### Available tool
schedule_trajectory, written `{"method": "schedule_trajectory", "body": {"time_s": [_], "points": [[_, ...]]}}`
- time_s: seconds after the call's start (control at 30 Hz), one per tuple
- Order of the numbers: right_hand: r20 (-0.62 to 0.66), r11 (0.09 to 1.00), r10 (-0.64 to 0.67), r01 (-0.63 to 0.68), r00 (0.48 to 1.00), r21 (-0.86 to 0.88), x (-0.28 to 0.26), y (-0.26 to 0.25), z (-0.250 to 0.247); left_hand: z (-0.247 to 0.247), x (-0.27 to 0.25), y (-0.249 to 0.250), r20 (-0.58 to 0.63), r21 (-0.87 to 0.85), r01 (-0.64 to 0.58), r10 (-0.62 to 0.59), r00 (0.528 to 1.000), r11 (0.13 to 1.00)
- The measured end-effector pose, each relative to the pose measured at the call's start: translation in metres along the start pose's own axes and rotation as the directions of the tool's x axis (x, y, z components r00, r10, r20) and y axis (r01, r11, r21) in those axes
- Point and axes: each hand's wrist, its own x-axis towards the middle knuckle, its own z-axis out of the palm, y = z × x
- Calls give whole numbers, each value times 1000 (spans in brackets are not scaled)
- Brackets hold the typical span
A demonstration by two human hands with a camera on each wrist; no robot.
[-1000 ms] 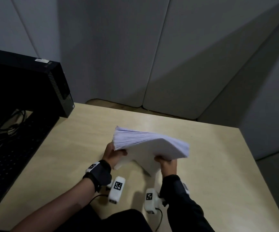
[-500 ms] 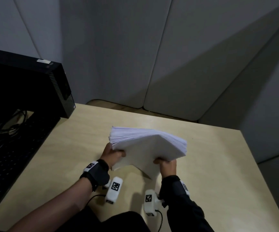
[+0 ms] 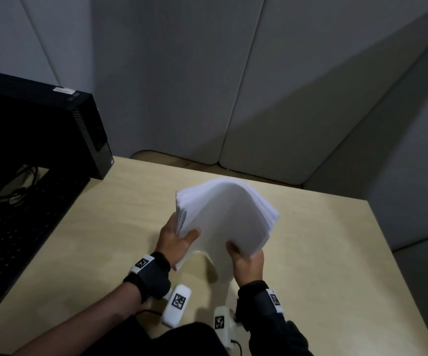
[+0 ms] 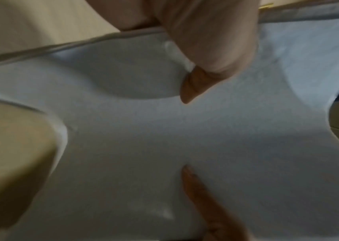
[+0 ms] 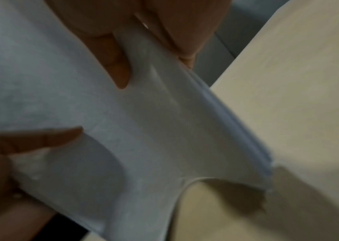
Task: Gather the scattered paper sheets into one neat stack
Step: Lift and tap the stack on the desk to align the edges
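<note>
A thick stack of white paper sheets (image 3: 227,214) is held above the light wooden table (image 3: 323,265), bowed upward in the middle. My left hand (image 3: 179,236) grips its left edge, thumb on the near face and fingers behind. My right hand (image 3: 243,253) grips the lower right corner. In the left wrist view the stack (image 4: 164,138) fills the frame with a thumb (image 4: 197,78) pressed onto it. The right wrist view shows the stack (image 5: 154,130), its layered edge and my thumb (image 5: 115,65) pinching it.
A black computer tower (image 3: 41,119) stands at the table's far left, with a black keyboard (image 3: 10,227) and cables in front of it. Grey partition panels (image 3: 182,86) close off the back. The table's right edge (image 3: 397,278) drops off to the floor.
The stack has tipped up from lying nearly flat to standing steeper and more bowed. Both hands have kept their grip and moved little.
</note>
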Motion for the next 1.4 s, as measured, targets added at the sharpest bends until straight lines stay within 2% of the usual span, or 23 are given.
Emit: {"method": "schedule_trajectory", "body": {"time_s": [0.07, 0.2, 0.27, 0.37, 0.43, 0.57, 0.67, 0.8, 0.87, 0.93, 1.0, 1.07, 1.13, 1.27, 1.4], "points": [[-11, 999, 23, -23, 1000, -33, -8, 5, 6, 4, -3, -1, 18, 8, 30, -30, 999, 1000], [-110, 997, 7, 1, 994, 75, -6, 4, 4, 4, -5, 12, 20, -11, -60, 60, 998, 998], [-126, 995, -6, 19, 992, 101, -6, 0, 2, 2, -4, 8, 7, -39, -64, 64, 998, 997], [-98, 994, 71, -62, 993, 88, -10, 1, 4, 0, -3, -7, 28, -28, 80, -79, 996, 996], [-102, 991, 115, -107, 988, 80, -10, 3, 4, 0, -6, -10, 41, 31, 114, -115, 992, 993], [-107, 988, 102, -88, 989, 123, 0, 1, -4, -4, -9, 2, 77, 158, 8, -20, 997, 987], [-24, 982, 92, -87, 995, 165, 4, -2, -14, -15, 3, 5, 171, 240, -58, 17, 985, 969], [171, 971, 109, -141, 979, 191, 10, -11, -32, -27, 24, 14, 369, 227, 43, -127, 921, 973], [299, 953, 179, -240, 938, 183, 10, -2, -40, -31, 33, 12, 390, 204, 142, -213, 896, 969], [393, 932, 307, -358, 867, 62, 4, 19, -42, -33, 39, 8, 400, 198, 248, -309, 863, 948], [412, 904, 394, -428, 821, -13, -6, 40, -41, -35, 45, 0, 406, 261, 342, -424, 810, 903], [371, 893, 427, -450, 825, -27, -13, 53, -38, -35, 50, -12, 388, 311, 415, -513, 766, 855], [323, 883, 452, -468, 831, -30, -17, 61, -33, -34, 46, -28, 330, 306, 477, -562, 759, 824], [298, 828, 543, -559, 785, -38, -20, 74, -26, -26, 31, -60, 189, 164, 510, -534, 824, 844], [261, 796, 597, -600, 759, -75, -19, 94, -23, -25, 13, -83, 52, 271, 461, -491, 869, 845]]}}
